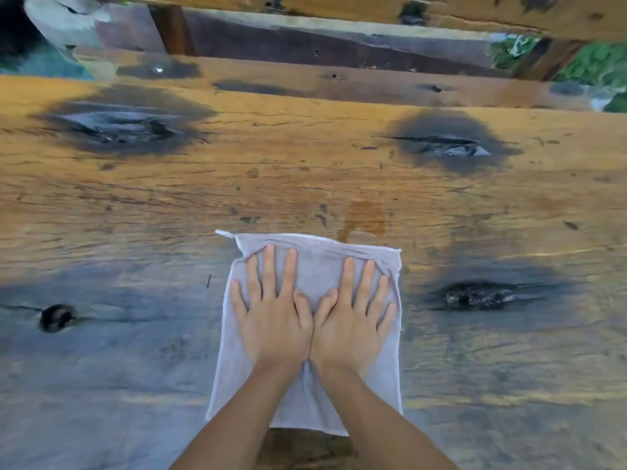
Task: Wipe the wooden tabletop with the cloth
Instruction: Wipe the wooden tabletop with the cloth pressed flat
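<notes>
My left hand [271,320] and my right hand [353,320] lay flat and open, side by side, on the cloth [305,395], thumbs touching at the middle, fingers spread and pointing away from me. Neither hand gripped anything; both palms only pressed down on the fabric. The one cloth, a pale grey rectangle, lay spread on the table [305,184] close to my near edge, and my hands and forearms covered much of its middle, so I could not tell whether it was one layer or folded. Its far left corner carried a small loop or tag, too small to make out clearly. Just beyond the cloth's far edge a damp-looking patch [364,217] darkened the wood. The table was a broad slab of orange-brown timber, greyer toward me, cut off at both sides of the view. I counted four big dark knots on it: two far off, one near on the right, and a smaller round one near on the left. Beyond the far edge lay more planks [339,39], blurred, and some green foliage [597,62] at the upper right.
</notes>
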Motion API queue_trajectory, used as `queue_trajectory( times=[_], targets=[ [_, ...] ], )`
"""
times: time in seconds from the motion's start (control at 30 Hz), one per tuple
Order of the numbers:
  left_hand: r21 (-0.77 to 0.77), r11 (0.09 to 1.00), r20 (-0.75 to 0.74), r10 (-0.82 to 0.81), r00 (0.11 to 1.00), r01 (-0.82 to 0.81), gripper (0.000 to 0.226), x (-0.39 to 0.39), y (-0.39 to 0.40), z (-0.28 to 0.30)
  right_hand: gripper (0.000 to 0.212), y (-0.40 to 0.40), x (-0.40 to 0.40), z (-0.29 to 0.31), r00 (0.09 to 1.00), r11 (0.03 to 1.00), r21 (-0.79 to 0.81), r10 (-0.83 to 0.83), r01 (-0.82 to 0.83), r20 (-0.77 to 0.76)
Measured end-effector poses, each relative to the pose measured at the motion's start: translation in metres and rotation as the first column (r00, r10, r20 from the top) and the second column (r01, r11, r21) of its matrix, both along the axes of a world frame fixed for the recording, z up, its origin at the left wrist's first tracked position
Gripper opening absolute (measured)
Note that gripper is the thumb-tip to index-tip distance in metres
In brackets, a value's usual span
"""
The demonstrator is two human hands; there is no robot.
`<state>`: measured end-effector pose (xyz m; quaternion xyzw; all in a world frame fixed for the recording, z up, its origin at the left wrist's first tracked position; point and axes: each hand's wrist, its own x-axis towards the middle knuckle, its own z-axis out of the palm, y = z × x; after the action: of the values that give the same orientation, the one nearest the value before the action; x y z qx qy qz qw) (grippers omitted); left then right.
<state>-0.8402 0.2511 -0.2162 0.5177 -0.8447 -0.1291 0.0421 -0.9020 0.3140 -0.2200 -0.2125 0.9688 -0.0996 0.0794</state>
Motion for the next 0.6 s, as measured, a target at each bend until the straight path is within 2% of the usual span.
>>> queue_trajectory(
  times=[0.3, 0.6],
  targets=[
    [-0.014, 0.999, -0.045, 0.044, 0.998, -0.045, 0.065, -0.104, -0.100, -0.004, 0.058, -0.103, -0.105, -0.002, 1.000, 1.000, -0.029, 0.009, -0.009, 0.003],
    [-0.054, 0.994, -0.055, 0.091, 0.994, -0.094, 0.061, -0.176, -0.173, -0.003, 0.058, -0.179, -0.183, 0.001, 0.995, 0.994, -0.060, 0.095, -0.096, -0.015]
  ],
)
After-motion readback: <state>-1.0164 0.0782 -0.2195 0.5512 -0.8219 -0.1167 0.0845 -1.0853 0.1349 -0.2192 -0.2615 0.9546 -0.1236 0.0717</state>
